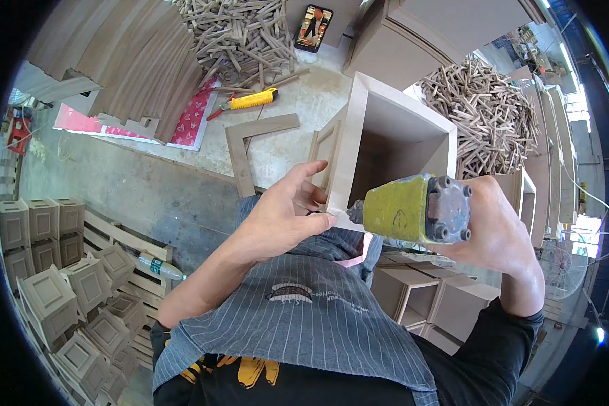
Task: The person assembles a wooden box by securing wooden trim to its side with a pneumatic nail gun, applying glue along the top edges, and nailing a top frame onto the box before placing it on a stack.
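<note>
A wooden box [404, 98] stands before me on the worktable with its hollow side facing up. My left hand [287, 213] grips the box's near-left corner, thumb on the rim and fingers along the panelled side. In my right hand [490, 227] is a worn yellow-green nail gun [396, 208]. Its nose points left, at the near-left corner of the rim close to my left thumb; whether it touches the wood I cannot tell. The gun's handle is hidden behind its head and my hand. An L-shaped wooden frame piece [237, 152] lies left of the box.
On the table are a yellow utility knife [254, 99], red-handled pliers [218, 110], a phone [314, 28] and heaps of wood strips [484, 115]. Curved boards [128, 61] are stacked at the left. Finished boxes [88, 284] and a plastic bottle [161, 266] are at the lower left.
</note>
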A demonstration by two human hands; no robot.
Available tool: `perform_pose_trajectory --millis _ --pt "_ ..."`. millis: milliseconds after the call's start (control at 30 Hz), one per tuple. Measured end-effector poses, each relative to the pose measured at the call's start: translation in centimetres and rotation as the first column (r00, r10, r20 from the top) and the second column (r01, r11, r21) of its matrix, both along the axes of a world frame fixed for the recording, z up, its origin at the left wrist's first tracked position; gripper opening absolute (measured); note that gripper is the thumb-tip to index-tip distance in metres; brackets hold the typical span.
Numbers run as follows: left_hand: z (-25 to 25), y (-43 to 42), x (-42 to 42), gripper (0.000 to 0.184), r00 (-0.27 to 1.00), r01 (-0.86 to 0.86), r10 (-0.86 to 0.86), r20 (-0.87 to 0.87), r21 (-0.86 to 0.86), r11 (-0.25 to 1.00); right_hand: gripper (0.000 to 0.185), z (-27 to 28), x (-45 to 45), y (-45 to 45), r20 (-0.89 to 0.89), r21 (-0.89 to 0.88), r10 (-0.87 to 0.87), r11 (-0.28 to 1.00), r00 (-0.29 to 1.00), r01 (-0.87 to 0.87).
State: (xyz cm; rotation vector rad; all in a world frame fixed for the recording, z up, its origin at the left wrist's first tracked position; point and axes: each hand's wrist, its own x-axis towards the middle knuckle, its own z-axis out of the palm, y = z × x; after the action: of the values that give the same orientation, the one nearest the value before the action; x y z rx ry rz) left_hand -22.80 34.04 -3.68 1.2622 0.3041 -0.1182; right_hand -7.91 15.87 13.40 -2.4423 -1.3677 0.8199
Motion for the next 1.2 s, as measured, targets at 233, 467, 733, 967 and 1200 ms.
perform_pose_trajectory --millis 233,467,733,967,1200 --pt "0.6 0.1 -0.3 0.077 1.0 -0.001 0.001 0.006 0.125 0.992 0.034 1.2 0.3 -1.3 0.06 0.055 0.005 0.998 0.998 -0.008" --pt "4.4 -2.6 1.0 0.041 0.805 -0.389 -0.202 0.558 0.754 0.529 0.035 2.7 2.2 -10.3 0.41 -0.029 -0.279 0.947 0.868 0.319" --pt "3.4 -9.6 5.0 0.042 0.78 -0.156 -0.559 0.281 0.952 0.262 0.026 0.5 1.9 -14.8 0.141 -0.047 -0.428 0.898 0.892 0.438" --pt "2.6 -9.6 5.5 0.035 0.783 -0.128 -0.55 0.289 0.942 0.312 0.025 0.1 1.8 -15.0 0.111 -0.033 -0.395 0.916 0.912 0.4" --pt "2.6 -9.6 5.5 0.033 0.784 -0.118 -0.544 0.298 0.933 0.341 0.031 0.9 1.2 -13.9 0.171 -0.109 -0.377 0.911 0.91 0.397"
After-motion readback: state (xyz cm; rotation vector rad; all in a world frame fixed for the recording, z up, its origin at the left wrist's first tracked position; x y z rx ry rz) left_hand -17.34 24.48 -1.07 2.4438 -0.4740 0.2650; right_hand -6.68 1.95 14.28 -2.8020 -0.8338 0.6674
